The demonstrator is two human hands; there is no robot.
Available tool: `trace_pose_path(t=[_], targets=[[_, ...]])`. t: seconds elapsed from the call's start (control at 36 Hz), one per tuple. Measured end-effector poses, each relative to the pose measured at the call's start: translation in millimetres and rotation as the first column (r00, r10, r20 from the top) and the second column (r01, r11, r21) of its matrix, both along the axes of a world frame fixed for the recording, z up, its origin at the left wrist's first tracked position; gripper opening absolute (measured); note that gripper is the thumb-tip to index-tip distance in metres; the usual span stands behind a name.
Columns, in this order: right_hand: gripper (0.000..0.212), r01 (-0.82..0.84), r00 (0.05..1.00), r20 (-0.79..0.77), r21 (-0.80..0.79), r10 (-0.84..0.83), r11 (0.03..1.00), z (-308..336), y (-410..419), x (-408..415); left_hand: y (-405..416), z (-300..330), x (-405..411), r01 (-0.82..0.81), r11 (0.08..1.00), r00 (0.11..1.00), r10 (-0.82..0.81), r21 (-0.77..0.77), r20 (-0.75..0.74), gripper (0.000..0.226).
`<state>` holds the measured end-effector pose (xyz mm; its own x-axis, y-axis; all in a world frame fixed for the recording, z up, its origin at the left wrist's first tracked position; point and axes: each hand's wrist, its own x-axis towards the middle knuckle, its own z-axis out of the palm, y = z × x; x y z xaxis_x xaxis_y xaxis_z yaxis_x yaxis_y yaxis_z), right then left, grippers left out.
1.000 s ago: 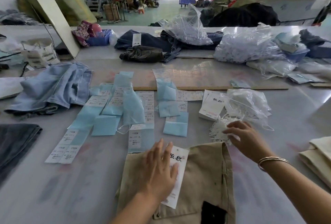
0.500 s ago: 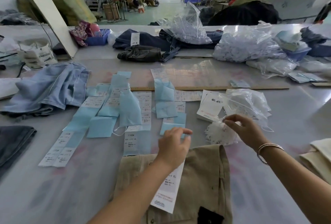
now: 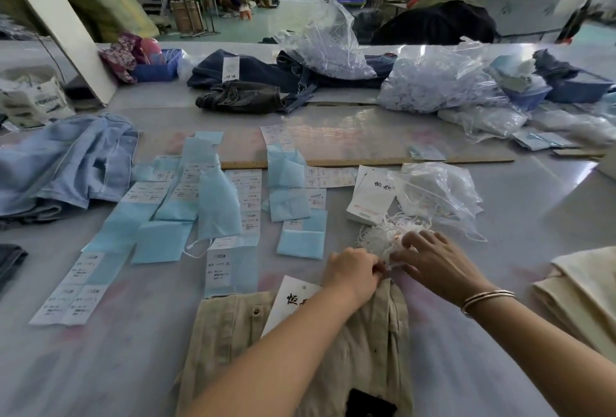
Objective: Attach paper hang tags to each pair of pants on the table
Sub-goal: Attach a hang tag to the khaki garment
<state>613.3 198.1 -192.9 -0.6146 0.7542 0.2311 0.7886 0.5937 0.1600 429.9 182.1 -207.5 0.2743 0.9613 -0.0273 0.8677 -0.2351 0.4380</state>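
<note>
Pants (image 3: 233,343) in beige lie on the near counter (image 3: 500,383), long axis running toward the viewer, waistband at the far end. Both hands meet there: left hand (image 3: 353,271) pinches a white string, right hand (image 3: 436,263) fingers the string tangle (image 3: 383,233). A paper hang tag (image 3: 290,300) rests tilted on the waistband.

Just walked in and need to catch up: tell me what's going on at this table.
A person is tagging pants. Khaki pants lie in front of them with a white tag resting on the waistband, partly under the left forearm. Both hands meet at a clump of white strings: the left hand pinches a strand, the right hand works its fingers in the clump. The tag does not look attached yet. Blue stickers lie alongside.
</note>
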Motion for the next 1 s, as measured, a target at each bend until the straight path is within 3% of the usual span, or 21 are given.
trace_pose_path(t=[0.11,0.19,0.36,0.44,0.56,0.72,1.0], targets=[[0.023,0.020,0.994,-0.111,0.022,-0.018,1.000,-1.4,4.1,-5.2,4.1,-3.1,2.7,-0.034,0.995,0.999,0.035,0.089,-0.016,0.026],[0.012,0.070,0.962,-0.260,-0.068,-0.085,0.995,-2.3,6.5,-3.6,6.6,-5.1,5.0,-0.069,0.989,0.997,0.072,0.128,-0.018,0.031],[0.009,0.106,0.935,-0.320,-0.152,-0.150,0.983,-3.1,7.6,-4.2,9.8,-6.0,8.3,-0.112,0.985,0.992,0.103,0.127,0.079,0.035],[0.016,0.125,0.935,-0.310,-0.174,-0.175,0.977,-2.7,8.2,-4.5,10.7,-4.6,8.5,-0.135,0.984,0.982,0.118,0.117,0.144,0.034],[0.044,0.097,0.973,-0.203,-0.084,-0.112,0.992,-2.3,4.9,-10.1,9.6,-0.5,6.7,-0.155,0.984,0.962,0.131,0.085,0.239,0.029],[0.021,0.177,0.980,-0.074,-0.117,-0.186,0.977,2.3,9.5,-16.8,5.8,7.1,-1.3,-0.135,0.991,0.953,0.123,0.023,0.276,0.027],[0.027,0.196,0.972,-0.138,0.027,-0.191,0.980,1.5,17.3,-10.6,3.9,9.9,-14.0,-0.144,0.971,0.936,0.195,-0.189,0.293,0.021]])
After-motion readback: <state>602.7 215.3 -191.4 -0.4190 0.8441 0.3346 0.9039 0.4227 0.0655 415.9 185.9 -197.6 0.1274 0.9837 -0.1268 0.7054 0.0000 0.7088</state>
